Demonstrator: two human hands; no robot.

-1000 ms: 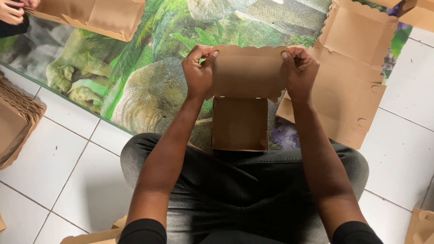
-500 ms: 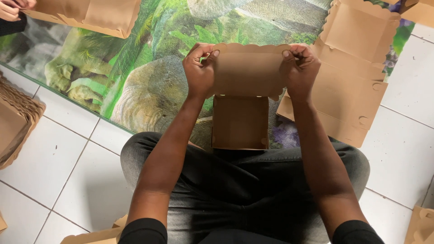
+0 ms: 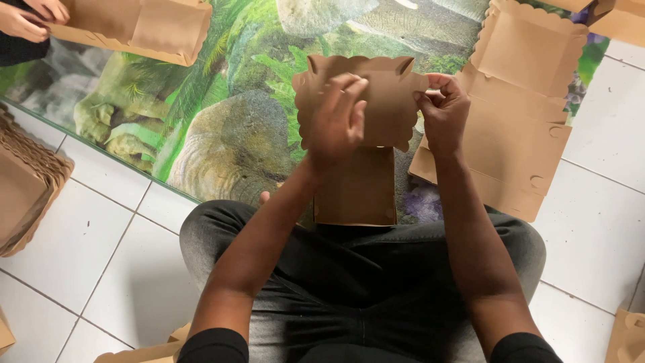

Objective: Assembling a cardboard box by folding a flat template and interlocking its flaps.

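A person sits on the floor with legs crossed and holds a brown box (image 3: pixel 366 128) up in front of them. The box is made of thin card and is not all folded. Its wavy flap stands up at the top, and its flat bottom part hangs down toward the lap.

The left hand (image 3: pixel 336 121) lies flat on the front of the flap. Its fingers are close together and press on the card. The right hand (image 3: pixel 443 114) is at the right edge of the flap. Its fingers are curled and pinch the card there.

Under the box is a mat (image 3: pixel 228 128) with green plants and big gray animals on it. Just to the right, a flat box (image 3: pixel 517 107) lies open on the mat and the white tiles (image 3: pixel 87 262). At the left edge is a stack (image 3: pixel 23 188) of more brown card. At the top left, another person's hands (image 3: pixel 30 17) hold a third box (image 3: pixel 134 27).
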